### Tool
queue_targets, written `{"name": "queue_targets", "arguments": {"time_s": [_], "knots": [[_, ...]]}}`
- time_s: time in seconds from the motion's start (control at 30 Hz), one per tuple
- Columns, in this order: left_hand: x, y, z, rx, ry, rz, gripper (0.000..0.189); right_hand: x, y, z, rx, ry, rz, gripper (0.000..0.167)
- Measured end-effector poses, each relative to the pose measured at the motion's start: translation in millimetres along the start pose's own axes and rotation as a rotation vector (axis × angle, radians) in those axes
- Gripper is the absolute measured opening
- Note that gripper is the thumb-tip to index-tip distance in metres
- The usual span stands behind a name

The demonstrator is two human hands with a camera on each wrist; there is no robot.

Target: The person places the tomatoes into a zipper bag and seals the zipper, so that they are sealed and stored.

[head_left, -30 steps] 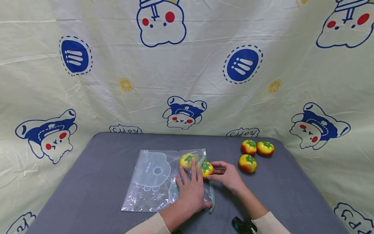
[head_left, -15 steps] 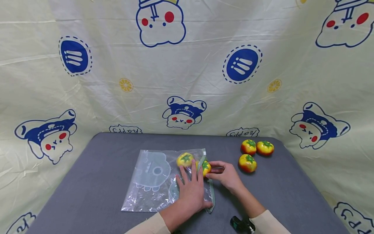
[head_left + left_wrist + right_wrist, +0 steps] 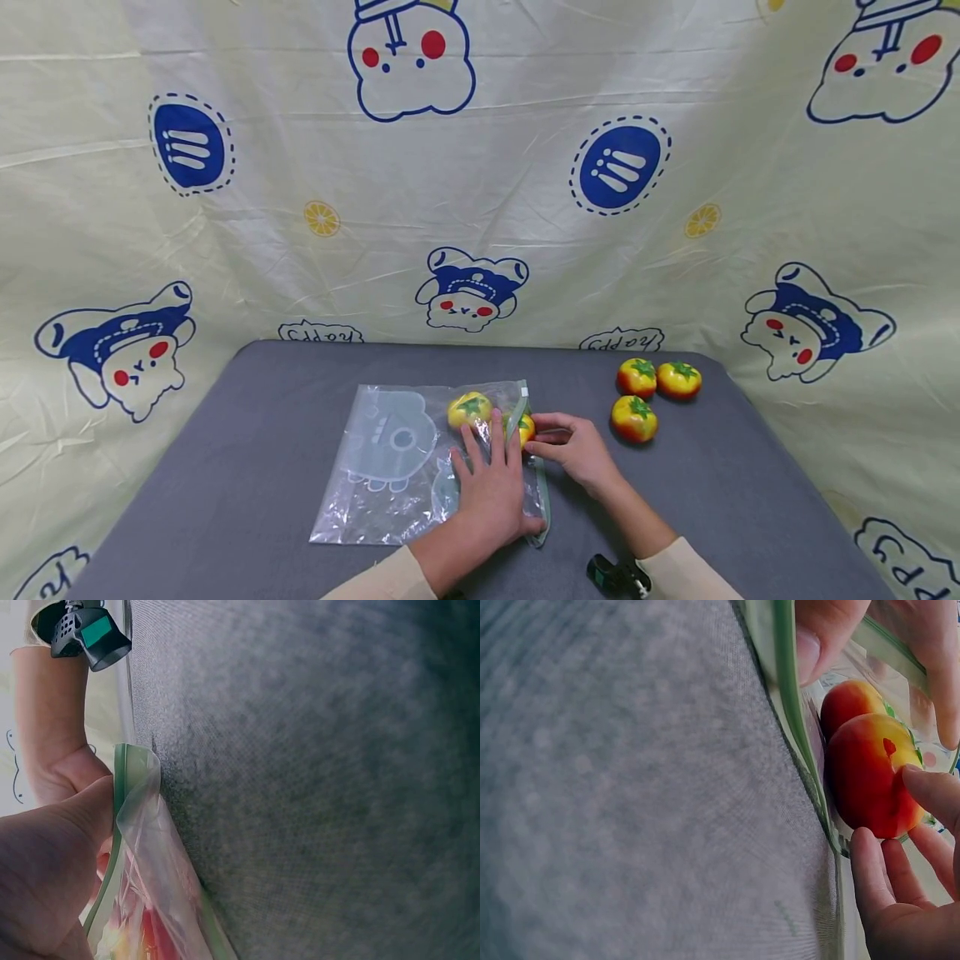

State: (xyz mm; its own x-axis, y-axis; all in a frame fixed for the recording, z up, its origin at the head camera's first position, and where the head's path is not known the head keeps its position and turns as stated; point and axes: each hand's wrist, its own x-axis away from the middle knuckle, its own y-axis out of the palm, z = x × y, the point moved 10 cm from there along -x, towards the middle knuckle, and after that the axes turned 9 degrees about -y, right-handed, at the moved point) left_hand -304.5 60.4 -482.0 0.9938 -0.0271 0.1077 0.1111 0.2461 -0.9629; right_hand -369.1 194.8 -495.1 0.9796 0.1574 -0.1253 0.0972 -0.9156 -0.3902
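Observation:
A clear zip bag (image 3: pixel 337 508) with a green zip strip lies flat, its mouth to the right. My left hand (image 3: pixel 491 492) lies on it with fingers straight and spread, the thumb at the zip edge. In the right wrist view that thumb (image 3: pixel 810 652) presses by the green strip at the gaping mouth. My right hand (image 3: pixel 576 450) grips a red-and-yellow fruit (image 3: pixel 866 776) with a green leafy top, like a tomato or persimmon, at the bag's mouth, mostly inside. A second such fruit (image 3: pixel 465 407) sits deeper in the bag, touching or close behind it.
Several more matching fruits stand grouped at the table's back right: one at the left (image 3: pixel 637 377), one at the right (image 3: pixel 679 380) and one nearer (image 3: pixel 634 419). The grey table (image 3: pixel 247 467) ends at a patterned cloth backdrop (image 3: pixel 480 192). A black wrist camera (image 3: pixel 611 575) sits by the right sleeve.
My right hand has pushed its fruit a little left, further into the bag. The fruit inside has shifted left with it. My left hand has stayed in place.

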Motion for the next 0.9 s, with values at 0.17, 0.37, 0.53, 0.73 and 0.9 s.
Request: {"name": "queue_targets", "arguments": {"time_s": [0.17, 0.37, 0.53, 0.73, 0.9], "knots": [[0.0, 0.6, 0.5, -0.004, 0.001, -0.001, 0.129, -0.1, 0.3, 1.2, 0.001, 0.012, 0.005, 0.041], [-1.1, 1.7, 0.4, -0.007, 0.003, -0.011, 0.128, -2.5, 2.9, -0.4, 0.009, -0.016, -0.011, 0.04], [-0.7, 1.7, 0.5, -0.014, 0.007, -0.01, 0.127, -4.4, 6.3, -0.5, 0.018, -0.034, -0.033, 0.039], [-0.3, 1.6, 0.8, -0.002, 0.008, -0.01, 0.126, -2.8, 4.9, -2.9, 0.021, -0.038, -0.024, 0.039], [-1.0, 2.4, 0.4, -0.007, 0.004, -0.01, 0.128, -1.3, 0.1, 0.4, 0.003, -0.021, -0.008, 0.039]]}}
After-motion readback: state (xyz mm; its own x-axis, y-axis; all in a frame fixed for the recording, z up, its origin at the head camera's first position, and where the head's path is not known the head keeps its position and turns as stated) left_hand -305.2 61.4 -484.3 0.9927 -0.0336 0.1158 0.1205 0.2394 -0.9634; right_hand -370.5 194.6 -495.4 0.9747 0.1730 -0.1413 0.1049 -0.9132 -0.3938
